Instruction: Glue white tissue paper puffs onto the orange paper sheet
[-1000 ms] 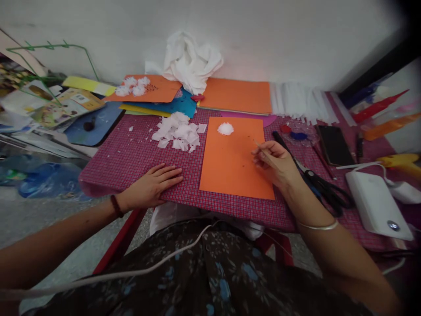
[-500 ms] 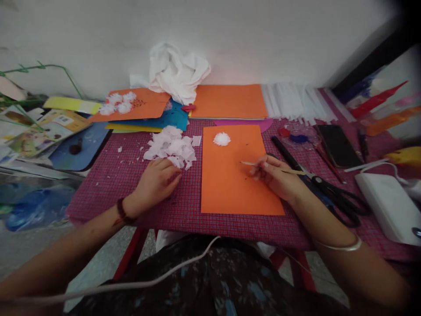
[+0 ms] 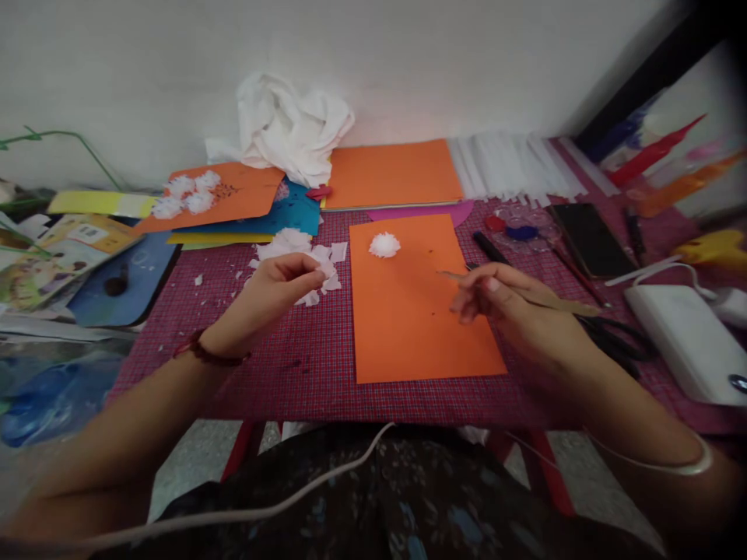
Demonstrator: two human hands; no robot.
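My left hand [image 3: 265, 299] is raised over the pile of white tissue squares [image 3: 292, 247], fingers pinched on one white tissue square [image 3: 318, 272]. My right hand [image 3: 513, 311] holds a thin wooden stick [image 3: 542, 297] in a pinch, its tip pointing left over the orange paper sheet [image 3: 414, 311]. A small white tissue pom-pom [image 3: 384, 245] sits near the top of that sheet. The sheet lies on a red checked cloth [image 3: 315, 365].
Black scissors [image 3: 618, 338], a white power bank [image 3: 689, 338], a black phone [image 3: 589, 237] and paint pots [image 3: 513, 229] lie to the right. More coloured sheets [image 3: 391, 171], a white cloth [image 3: 285, 124] and white paper strips [image 3: 513, 163] line the wall. Magazines [image 3: 52, 257] lie left.
My left hand went from lying flat on the cloth to the tissue pile and lifted with a square. My right hand turned the stick to point left.
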